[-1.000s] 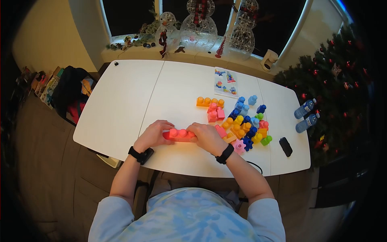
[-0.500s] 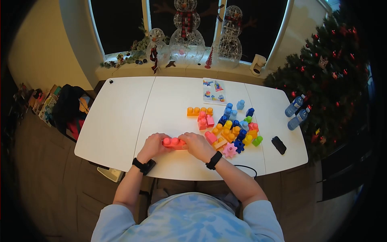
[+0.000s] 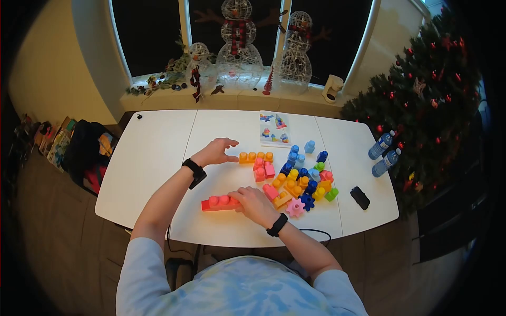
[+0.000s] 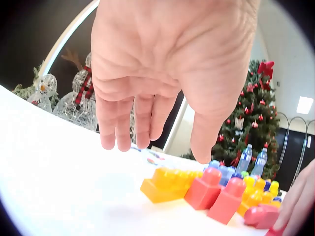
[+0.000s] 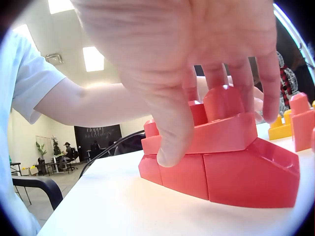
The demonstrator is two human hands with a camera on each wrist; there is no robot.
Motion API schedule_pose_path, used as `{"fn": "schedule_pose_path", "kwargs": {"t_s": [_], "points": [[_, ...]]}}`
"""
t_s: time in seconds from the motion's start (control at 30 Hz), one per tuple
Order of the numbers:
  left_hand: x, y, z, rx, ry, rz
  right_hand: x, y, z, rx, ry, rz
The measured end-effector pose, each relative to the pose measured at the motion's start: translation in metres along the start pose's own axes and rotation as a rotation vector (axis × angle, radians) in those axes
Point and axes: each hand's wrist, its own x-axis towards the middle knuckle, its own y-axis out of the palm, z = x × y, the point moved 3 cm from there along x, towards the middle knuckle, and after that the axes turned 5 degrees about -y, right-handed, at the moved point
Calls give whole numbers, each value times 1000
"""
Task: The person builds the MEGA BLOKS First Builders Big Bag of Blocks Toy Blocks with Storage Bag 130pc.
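Observation:
In the head view my right hand [image 3: 254, 204] grips a joined row of coral-red toy building bricks [image 3: 219, 201] near the table's front. The right wrist view shows a long studded brick [image 5: 224, 132] on top of lower ones with slanted ends [image 5: 246, 174]; my thumb lies on its near side and the fingers reach over the far side. My left hand [image 3: 216, 151] is empty, thumb apart from the fingers, just left of an orange row brick [image 3: 256, 157]. Close to that brick stand several pink-red bricks [image 3: 263, 171], also seen in the left wrist view [image 4: 204, 189].
Right of my hands spreads a pile of blue, yellow and green bricks [image 3: 293, 187] with a pink gear piece [image 3: 295, 207]. A picture sheet [image 3: 274, 129] lies behind them. A black phone [image 3: 360, 198] and two water bottles [image 3: 385, 163] are on the right side of the white table [image 3: 142, 174].
My left hand has let go of the coral-red bricks and moved forward to beside the orange brick. My right hand still holds the coral-red bricks. The head view has shifted.

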Motion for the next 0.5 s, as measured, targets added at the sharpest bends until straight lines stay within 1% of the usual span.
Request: {"fn": "schedule_pose_path", "kwargs": {"t_s": [0.07,0.1,0.13,0.2,0.27,0.3,0.37,0.43,0.47,0.5], "points": [[18,25,2,113,75,45,-6,0,-2,-9,2,0],[24,35,4,112,78,46,-11,0,-4,-17,18,-38],[26,44,4,116,87,33,-15,0,-7,-24,33,-74],[28,52,9,116,93,23,-20,1,-13,-4,38,-78],[22,53,10,197,57,-43,-23,6,-18,21,44,-77],[19,48,14,192,52,-42,-24,8,-21,45,69,-96],[0,26,22,37,-46,-87,-25,9,-23,75,89,-98],[-33,5,18,29,-85,-74,-24,5,-24,130,101,-146],[-49,-6,13,25,-111,-60,-24,2,-20,139,97,-137],[-67,-10,8,26,-138,-49,-23,-4,-17,151,131,-149]]}}
